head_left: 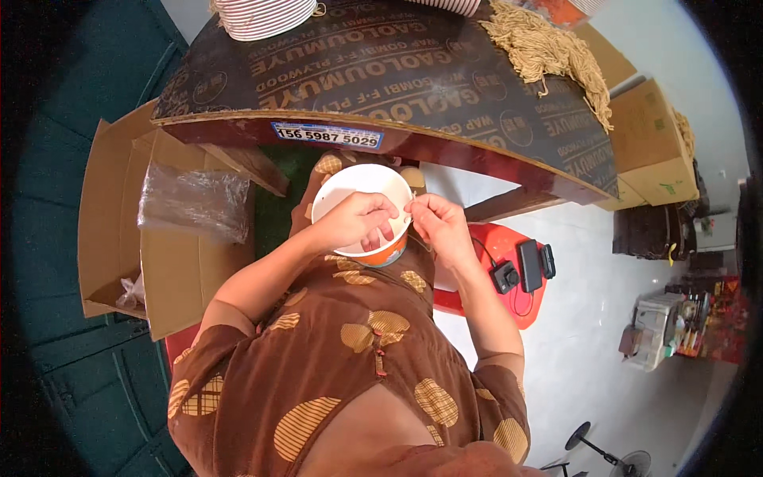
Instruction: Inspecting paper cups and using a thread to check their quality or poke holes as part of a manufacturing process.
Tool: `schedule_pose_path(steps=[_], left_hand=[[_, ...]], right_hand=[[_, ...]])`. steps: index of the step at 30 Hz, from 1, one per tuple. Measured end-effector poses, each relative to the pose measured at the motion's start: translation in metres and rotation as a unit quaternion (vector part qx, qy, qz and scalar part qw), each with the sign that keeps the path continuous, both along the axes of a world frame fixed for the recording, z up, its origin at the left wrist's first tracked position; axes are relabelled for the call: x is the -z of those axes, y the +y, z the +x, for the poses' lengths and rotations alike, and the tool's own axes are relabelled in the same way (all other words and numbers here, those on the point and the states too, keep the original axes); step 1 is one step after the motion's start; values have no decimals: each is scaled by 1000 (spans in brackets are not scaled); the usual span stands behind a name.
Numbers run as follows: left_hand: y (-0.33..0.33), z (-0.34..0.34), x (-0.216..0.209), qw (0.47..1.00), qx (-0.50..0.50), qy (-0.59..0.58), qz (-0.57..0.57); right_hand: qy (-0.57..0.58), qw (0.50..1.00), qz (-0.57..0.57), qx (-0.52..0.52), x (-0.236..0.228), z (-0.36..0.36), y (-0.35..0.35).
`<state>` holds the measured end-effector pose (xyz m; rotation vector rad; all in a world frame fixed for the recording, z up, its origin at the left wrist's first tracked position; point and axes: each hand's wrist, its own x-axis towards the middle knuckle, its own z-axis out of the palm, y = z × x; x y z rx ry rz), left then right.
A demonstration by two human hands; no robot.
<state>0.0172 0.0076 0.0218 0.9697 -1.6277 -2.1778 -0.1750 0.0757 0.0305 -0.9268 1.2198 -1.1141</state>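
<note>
A paper bucket (347, 176), white inside and orange outside, rests upright in my lap. My left hand (355, 221) reaches over its near rim, with the fingers bent into the bucket and the thumb near the forefinger. Whether anything is between those fingers is too small to tell. At the bucket's right rim, my right hand (439, 226) pinches a thin cord (414, 195) between thumb and forefinger. The fingertips of both hands are close together but appear slightly apart.
Ahead stands a dark plywood table (381, 75) bearing stacked white buckets (266, 17) and a heap of beige cords (548, 48). An open cardboard box (191, 278) is at left. A red stool (520, 312) with small black devices (530, 265) stands at right.
</note>
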Motion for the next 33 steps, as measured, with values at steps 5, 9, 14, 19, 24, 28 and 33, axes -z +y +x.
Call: schedule_pose_path(steps=[5,9,14,19,24,28,33], left_hand=[[7,-8,11,985,41,35,-165],[6,-5,3,960,42,-35,-274],[-4,6,14,974,38,-60,-216],[-8,13,18,989,33,-34,-143],[-6,16,15,995,10,32,-90],[0,11,25,995,14,60,-76],[8,6,22,992,43,47,-111]], right_hand=[[-5,999,-29,-23,6,-2,-1],[1,999,-37,-17,-11,-4,5],[-28,999,-36,-4,-11,-16,11],[70,997,4,-45,4,-24,13],[114,989,54,-77,4,-16,13],[95,992,43,-76,6,-1,9],[243,967,-58,-45,13,6,5]])
